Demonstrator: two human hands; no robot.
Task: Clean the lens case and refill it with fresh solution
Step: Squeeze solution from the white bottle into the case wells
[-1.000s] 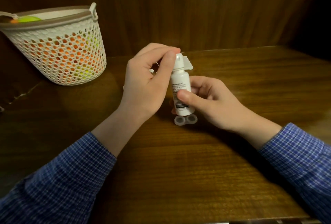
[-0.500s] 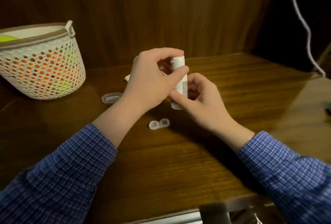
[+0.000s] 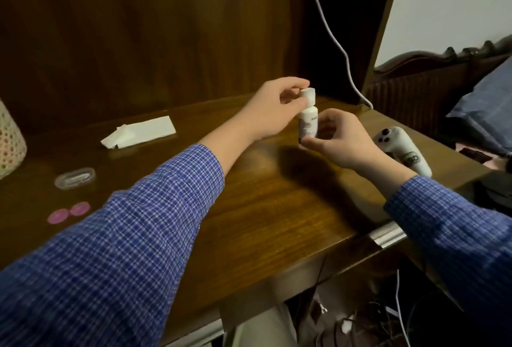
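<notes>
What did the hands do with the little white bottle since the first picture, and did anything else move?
The white bottle went up off the table and away from the lens case, which is now out of sight. The camera turned right, bringing a white controller and two pink caps into view. The same: the left hand pinches the bottle's cap, and the right hand holds its body.

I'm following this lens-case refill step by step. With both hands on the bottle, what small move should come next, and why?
Probably finish twisting the cap shut and set the bottle down. The left hand pinches the cap while the right hand holds the bottle upright, away from the pink lids lying far left on the table.
</notes>
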